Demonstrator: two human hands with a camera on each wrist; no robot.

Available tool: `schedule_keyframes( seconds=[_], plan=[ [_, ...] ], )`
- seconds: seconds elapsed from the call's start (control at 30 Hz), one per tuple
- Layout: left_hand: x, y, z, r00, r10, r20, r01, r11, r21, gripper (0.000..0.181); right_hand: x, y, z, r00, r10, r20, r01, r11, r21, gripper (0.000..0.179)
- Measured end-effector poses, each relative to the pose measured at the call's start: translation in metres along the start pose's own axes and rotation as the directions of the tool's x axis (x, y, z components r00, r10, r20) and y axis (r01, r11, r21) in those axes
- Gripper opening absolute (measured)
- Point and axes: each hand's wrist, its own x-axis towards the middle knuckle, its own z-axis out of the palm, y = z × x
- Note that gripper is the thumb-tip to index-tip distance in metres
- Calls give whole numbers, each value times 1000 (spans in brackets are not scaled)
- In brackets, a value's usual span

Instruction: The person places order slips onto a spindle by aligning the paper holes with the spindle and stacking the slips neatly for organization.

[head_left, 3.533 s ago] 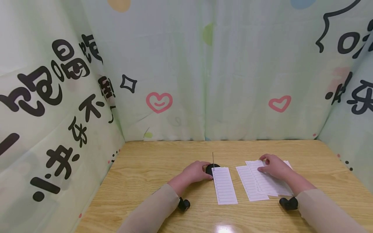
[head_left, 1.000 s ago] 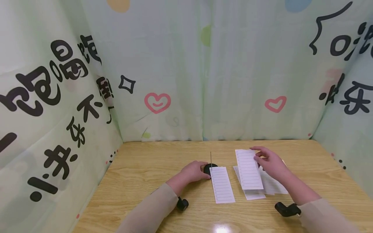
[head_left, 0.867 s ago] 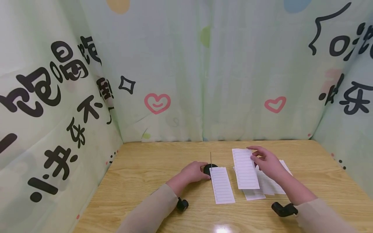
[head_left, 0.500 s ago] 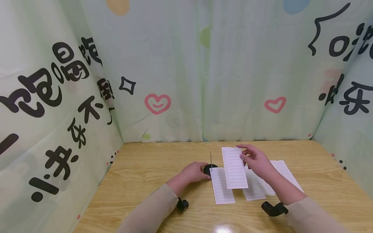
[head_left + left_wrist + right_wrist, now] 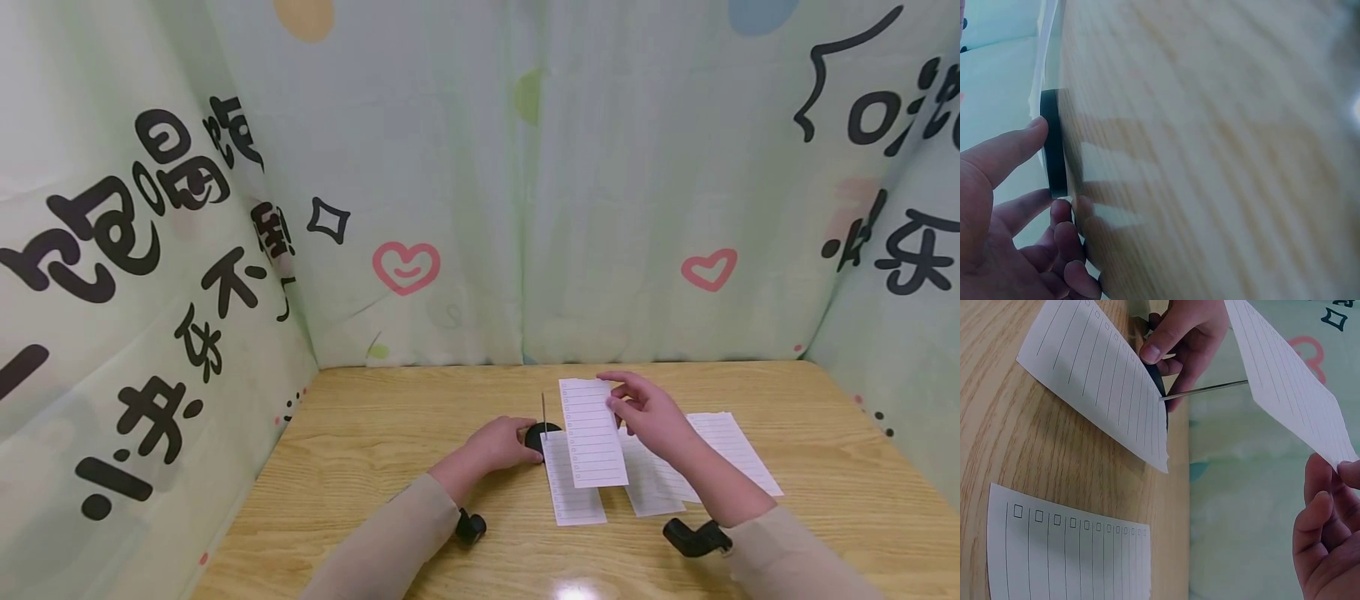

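My left hand (image 5: pixel 498 442) grips the round black base (image 5: pixel 534 435) of a bill spike, thumb on one side and forefinger at the other in the left wrist view. A thin upright rod (image 5: pixel 1204 390) rises from the base. One lined checklist sheet (image 5: pixel 577 507) is threaded low on the rod, its top end over the base. My right hand (image 5: pixel 652 417) pinches another checklist sheet (image 5: pixel 592 433) near its upper right corner. That sheet is raised close to the rod, and in the right wrist view its edge overlaps the rod's tip.
Several more checklist sheets (image 5: pixel 651 487) lie on the wooden table (image 5: pixel 360 433) to the right of the spike, partly under my right forearm. A printed curtain (image 5: pixel 480 208) stands along the table's back edge and both sides.
My right hand has lifted a sheet from the pile on the right and carried it left to the rod. My left hand stays at the base.
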Motion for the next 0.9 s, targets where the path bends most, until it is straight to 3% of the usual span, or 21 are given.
schedule_keyframes(
  seconds=[0.27,0.47,0.67,0.9],
  plan=[
    [2,-8,0,999,43,-8,-43,999,-24,60,3,3,4,999,-30,9,30,999,18,41],
    [0,-12,-4,999,45,-16,-46,995,-94,50,4,1,6,999,-43,13,42,999,14,40],
    [-2,-14,-12,997,51,-55,-59,986,-155,44,5,0,11,999,-38,21,38,999,20,41],
    [-13,-5,-27,990,51,-128,-79,971,-224,39,7,-2,15,999,-27,27,27,999,24,41]
  ],
)
